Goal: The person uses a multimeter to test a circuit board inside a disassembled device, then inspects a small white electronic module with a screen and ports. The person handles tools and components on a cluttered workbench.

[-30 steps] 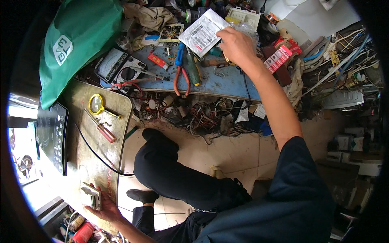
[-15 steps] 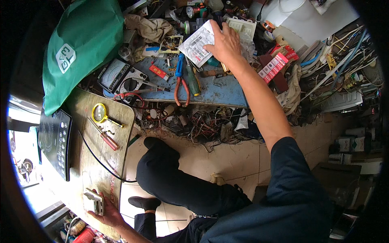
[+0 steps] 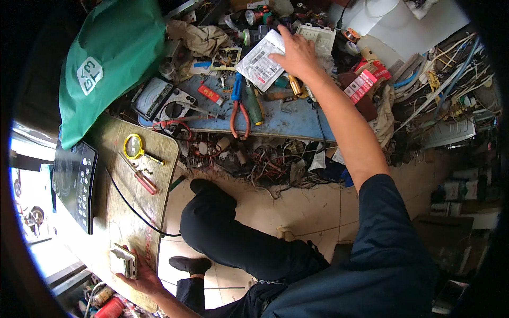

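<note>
My right hand [image 3: 298,52] is at the far workbench, closed on the right edge of a white plastic packet [image 3: 261,63] with a printed label. Its thumb lies over the packet's face. Just below are blue-and-red pliers [image 3: 237,106], a green-handled screwdriver [image 3: 253,106] and an amber-handled tool [image 3: 295,86]. At the lower left, my left hand [image 3: 140,275] grips a small off-white block [image 3: 124,262] with a plate-like frame, over the wooden table [image 3: 139,212]; its exact kind I cannot make out. A yellow magnifying glass [image 3: 133,146] and a red-handled screwdriver [image 3: 146,181] lie farther up that table.
A black induction cooker [image 3: 75,185] stands on the table's left, under a large green bag [image 3: 108,63]. An analog multimeter [image 3: 159,100] sits on the blue bench [image 3: 275,123]. Tangled wires [image 3: 265,161] fill the space below, and cables are heaped at right.
My right hand and the packet have shifted very slightly, the packet tilting a little. The amber-handled tool and a dark cord show more beside my right forearm. My left hand keeps its grip.
</note>
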A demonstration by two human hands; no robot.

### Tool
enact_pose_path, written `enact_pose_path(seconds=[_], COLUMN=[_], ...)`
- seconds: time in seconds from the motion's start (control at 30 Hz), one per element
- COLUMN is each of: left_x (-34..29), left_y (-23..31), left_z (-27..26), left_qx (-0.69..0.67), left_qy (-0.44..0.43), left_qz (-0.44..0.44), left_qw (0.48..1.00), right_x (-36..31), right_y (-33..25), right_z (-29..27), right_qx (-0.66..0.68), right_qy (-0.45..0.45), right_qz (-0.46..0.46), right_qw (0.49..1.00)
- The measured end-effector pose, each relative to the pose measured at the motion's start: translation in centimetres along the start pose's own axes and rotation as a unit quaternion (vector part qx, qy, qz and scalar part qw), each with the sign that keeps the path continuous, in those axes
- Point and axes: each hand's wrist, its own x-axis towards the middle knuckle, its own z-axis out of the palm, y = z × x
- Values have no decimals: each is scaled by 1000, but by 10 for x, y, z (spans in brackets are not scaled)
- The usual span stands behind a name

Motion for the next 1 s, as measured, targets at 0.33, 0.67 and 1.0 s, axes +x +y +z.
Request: enact_pose_path(seconds=[0.33,0.67,1.0], left_x=[-3,-4,-2], left_y=[-1,-1,-6], left_z=[10,24,30], left_qx=[-7,14,12], left_qy=[75,86,97], left_qz=[12,23,18], left_qw=[997,996,995], right_x=[7,23,-50], right_y=[3,70,36], right_z=[-14,-87,-51], right_qx=[155,-83,-95], right_qy=[83,110,-193], right_qz=[106,33,104], right_qw=[979,990,971])
